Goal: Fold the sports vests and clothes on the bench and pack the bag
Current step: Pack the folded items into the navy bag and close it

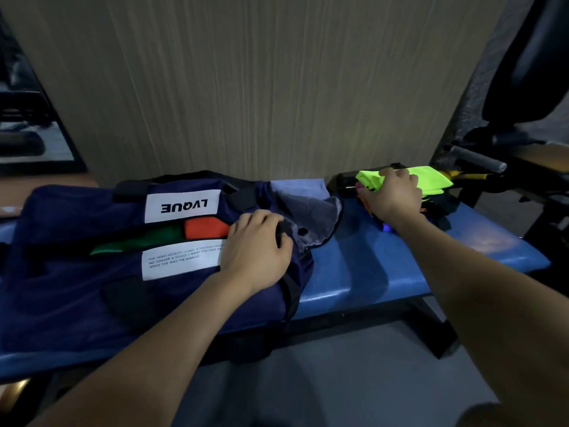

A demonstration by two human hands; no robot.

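1. Big dark blue bag (92,282) lying flat on the left part of the blue bench (369,266), with its open end pointing right.
2. On top of the bag: a white patch (182,205) with upside-down letters "LVQUE", an orange patch (205,227), a green patch (138,241) and a white label (181,261) with small black print.
3. Grey lining (314,217) showing at the open end of the bag.
4. Left hand (255,245) on the bag near the open end, fingers curled round a black strap (283,231) at the edge.
5. Black strap also hanging down the front of the bag, near the bench edge.
6. Folded bright yellow-green vest (431,178) on top of a small pile at the far right end of the bench.
7. Right hand (391,195) on that pile, fingers bent over the near edge of the yellow-green vest and gripping it.
8. Under the vest: dark clothes (443,208), with a bit of orange cloth (368,206) and a bit of bright blue (386,227) peeking out beside the wrist.
9. Bag and pile well apart, with bare blue bench between them.
10. Behind the bench: a tall wall panel (261,87) with thin up-and-down lines.
11. Far right: dark gym machine (529,72) with a grey bar (480,158) sticking out.
12. Grey floor (354,380) under the bench.
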